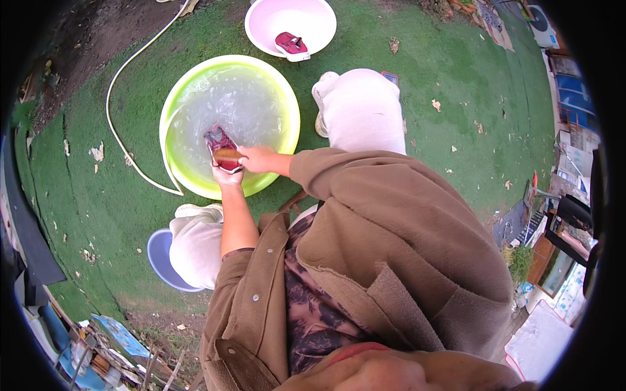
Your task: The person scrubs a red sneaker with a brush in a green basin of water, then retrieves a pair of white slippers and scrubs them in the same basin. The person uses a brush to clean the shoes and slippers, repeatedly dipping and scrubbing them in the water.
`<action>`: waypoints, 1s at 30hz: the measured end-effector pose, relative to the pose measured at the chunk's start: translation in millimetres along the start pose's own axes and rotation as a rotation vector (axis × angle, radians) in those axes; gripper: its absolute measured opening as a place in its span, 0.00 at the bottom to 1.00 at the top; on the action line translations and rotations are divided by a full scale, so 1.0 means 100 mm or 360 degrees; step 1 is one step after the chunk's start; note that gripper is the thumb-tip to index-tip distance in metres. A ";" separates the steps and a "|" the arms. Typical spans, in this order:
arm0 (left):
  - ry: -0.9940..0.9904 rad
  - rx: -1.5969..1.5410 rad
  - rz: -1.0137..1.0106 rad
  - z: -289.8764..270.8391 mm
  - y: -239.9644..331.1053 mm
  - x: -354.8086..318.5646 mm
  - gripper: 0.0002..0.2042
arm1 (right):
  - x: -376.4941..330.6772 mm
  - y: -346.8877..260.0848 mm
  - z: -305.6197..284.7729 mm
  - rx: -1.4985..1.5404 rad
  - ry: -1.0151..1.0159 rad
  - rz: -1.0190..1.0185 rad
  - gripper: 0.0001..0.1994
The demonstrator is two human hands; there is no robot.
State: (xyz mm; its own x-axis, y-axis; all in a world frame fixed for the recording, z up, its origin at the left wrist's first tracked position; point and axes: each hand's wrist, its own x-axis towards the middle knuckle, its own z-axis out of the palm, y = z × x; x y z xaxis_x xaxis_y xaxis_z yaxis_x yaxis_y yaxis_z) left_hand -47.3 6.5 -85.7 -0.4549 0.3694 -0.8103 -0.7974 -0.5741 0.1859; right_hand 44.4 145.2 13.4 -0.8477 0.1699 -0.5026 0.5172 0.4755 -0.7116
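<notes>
The dark red shoe point(218, 137) is over the near part of the lime-green tub point(293, 124), within its rim and in front of the cloudy water point(225, 88). The left hand point(227, 176) is cupped around the shoe's near end, its fingers only partly curled, supporting it from below. The right hand point(258, 159) is closed around a brown brush point(228, 155), which lies across the shoe just inside the tub's near rim.

To scrub well, the left hand would best keep the shoe braced and low inside the tub, so that drips fall back into it. Short strokes along the fabric with steady, moderate pressure should serve, turning the shoe to reach its edges and dipping it in the tub to loosen dirt. A wet shoe may slip, so the supporting palm matters more than a hard squeeze.

The brush's bristles are hidden, and I cannot tell whether the shoe's far end touches the tub's water. The left fingers under the shoe are mostly out of sight. Beyond the tub, a second shoe point(291, 44) lies in a pink basin point(274, 18); that basin's far edge is cut off.
</notes>
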 end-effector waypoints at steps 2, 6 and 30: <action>-0.0306 0.0110 -0.0197 0.01 -0.01 0.02 0.23 | 0.07 -0.01 -0.04 -0.0034 -0.0001 0.0055 0.19; -0.0033 0.0198 0.0003 -0.02 0.09 -0.02 0.25 | 0.13 -0.19 0.23 -0.0021 -0.0088 0.0070 0.20; -0.0238 -0.0198 -0.0011 0.07 0.19 0.00 0.26 | 0.26 -0.06 0.16 0.0515 0.0058 0.0284 0.25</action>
State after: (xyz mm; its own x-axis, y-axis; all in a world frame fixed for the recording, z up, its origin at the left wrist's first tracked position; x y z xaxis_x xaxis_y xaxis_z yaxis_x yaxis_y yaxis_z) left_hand -65.0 0.4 -78.2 -0.5109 0.4730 -0.7179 -0.7498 -0.6537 0.1029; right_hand 20.8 132.8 -3.1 -0.7412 0.2588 -0.6194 0.6631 0.1391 -0.7355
